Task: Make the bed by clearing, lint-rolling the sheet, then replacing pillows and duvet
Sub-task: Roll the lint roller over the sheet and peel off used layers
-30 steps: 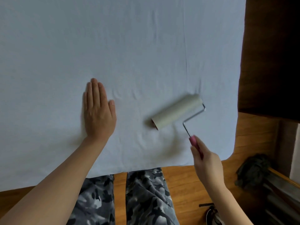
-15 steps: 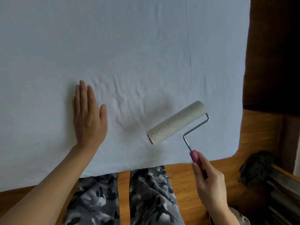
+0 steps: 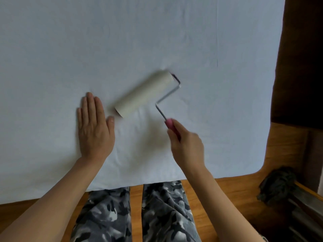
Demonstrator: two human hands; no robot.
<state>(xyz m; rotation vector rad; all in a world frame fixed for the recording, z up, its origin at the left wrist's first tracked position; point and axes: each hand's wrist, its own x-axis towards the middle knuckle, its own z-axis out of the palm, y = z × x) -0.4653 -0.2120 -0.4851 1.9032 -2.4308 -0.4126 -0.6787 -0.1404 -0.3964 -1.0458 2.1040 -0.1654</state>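
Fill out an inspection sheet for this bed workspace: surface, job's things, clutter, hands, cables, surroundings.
Surface: pale sheet spread over the bed, light wrinkles near the hands.
Job's things: lint roller lies angled on the sheet, its pink handle toward the person; no pillows or duvet in view.
Clutter: nothing seen on the sheet.
Hands: left hand lies flat on the sheet, fingers straight, just left of the roller; right hand grips the handle.
Cables: nothing seen.
Surroundings: wood floor below the bed edge, dark bundle at lower right, dark brown panel on the right; camouflage trousers at the bottom.
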